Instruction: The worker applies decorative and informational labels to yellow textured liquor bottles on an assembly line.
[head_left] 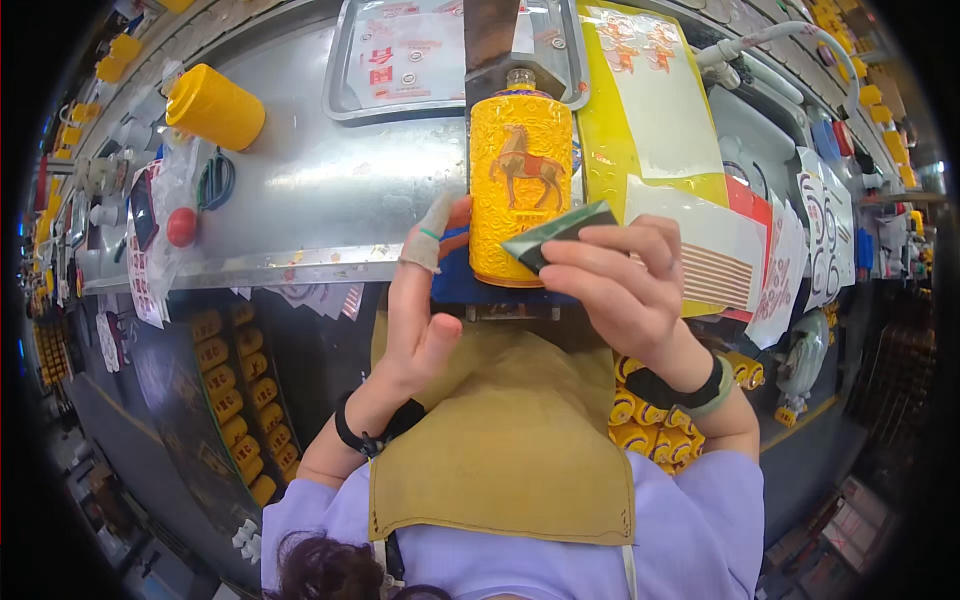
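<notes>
A yellow embossed bottle (520, 120) with a clear neck stands in front of me near the table's front edge, a brown horse figure on its face. My left hand (418, 300) is beside its left side, fingers stretched and thumb apart. A pale finger cot with a green band covers one finger, and the other fingertips seem to touch the bottle. Between the thumb and fingers of my right hand (625, 285) is a dark green, flat-sided wedge (560, 232), its tip over the bottle's lower right face. A blue pad (450, 285) shows under the bottle.
A metal tray (345, 60) with printed sheets lies behind, left of the bottle. On the right is a yellow sheet (600, 120) with horse stickers and white paper. A yellow cup-shaped container (215, 108), scissors (215, 180) and a red ball (181, 227) are at left.
</notes>
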